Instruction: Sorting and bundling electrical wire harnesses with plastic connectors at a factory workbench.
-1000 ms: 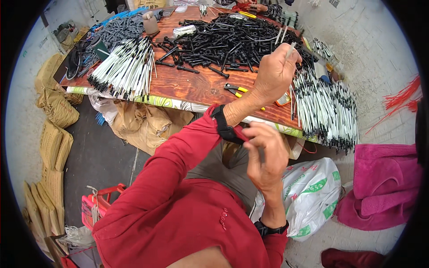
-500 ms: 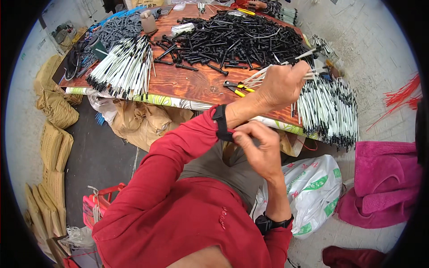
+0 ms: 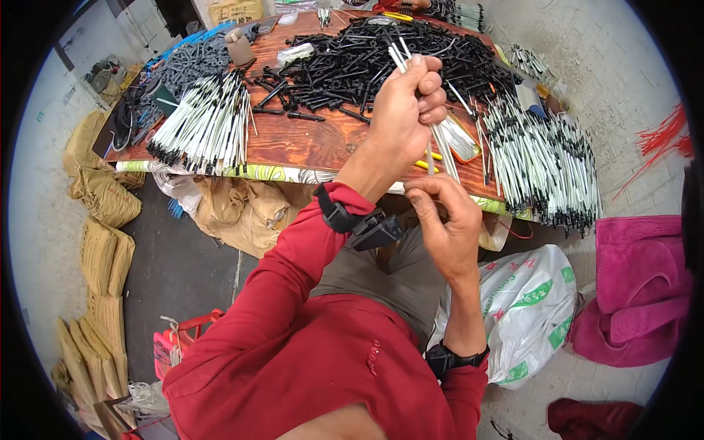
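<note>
My left hand [image 3: 408,110] is raised over the front of the table, its fingers wrapped round several thin white rods [image 3: 445,150] with dark upper ends. Just below it, my right hand [image 3: 449,224] has thumb and forefinger pinched together close to the rods' lower ends. Whatever lies in that pinch is hidden. Behind the left hand spreads a big heap of black plastic stems [image 3: 352,66]. Partly covered by the rods are yellow-handled pliers [image 3: 427,166]. Beside them sits an orange-rimmed tray [image 3: 469,155] with pale rods in it.
Bundles of white rods with black tips lie at the left [image 3: 209,121] and right [image 3: 539,161] of the wooden table [image 3: 301,143]. Grey parts [image 3: 194,55] are piled at the back left. A white plastic bag [image 3: 524,315] stands at my right, near a pink cloth [image 3: 638,293].
My left hand has moved left and upward, and its forearm has turned, showing the black wrist device. My right hand has left the left cuff and moved right, below the rods.
</note>
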### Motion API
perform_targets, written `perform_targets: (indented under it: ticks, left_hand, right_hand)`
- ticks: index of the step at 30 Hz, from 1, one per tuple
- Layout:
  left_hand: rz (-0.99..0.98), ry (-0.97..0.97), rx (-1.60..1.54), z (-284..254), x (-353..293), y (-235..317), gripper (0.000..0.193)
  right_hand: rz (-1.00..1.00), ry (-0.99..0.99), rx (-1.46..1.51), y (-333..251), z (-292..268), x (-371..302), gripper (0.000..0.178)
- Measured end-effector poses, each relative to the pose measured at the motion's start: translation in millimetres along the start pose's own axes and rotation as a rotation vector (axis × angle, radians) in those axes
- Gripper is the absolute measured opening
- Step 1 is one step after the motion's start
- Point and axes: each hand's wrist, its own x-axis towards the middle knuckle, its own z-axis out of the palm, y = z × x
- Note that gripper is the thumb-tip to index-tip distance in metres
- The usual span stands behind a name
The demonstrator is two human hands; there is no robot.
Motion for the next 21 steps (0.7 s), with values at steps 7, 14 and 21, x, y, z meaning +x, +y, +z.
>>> perform_targets:
  ticks: [7,14,21]
  left_hand:
    - [-0.011,-0.043,-0.238,-18.7,9.1,13.3,0.016]
    - [-0.072,-0.068,-0.444,-22.1,9.6,9.7,0.018]
    - [-0.075,-0.094,-0.413,-32.6,13.9,2.7,0.018]
  right_hand:
    - [-0.146,-0.265,0.008,0.7,9.3,-2.3,0.008]
    - [0.155,-0.448,0.395,2.1,18.0,-4.4,0.011]
    - [0.334,-0.483,0.416,-0.2,25.5,0.0,0.015]
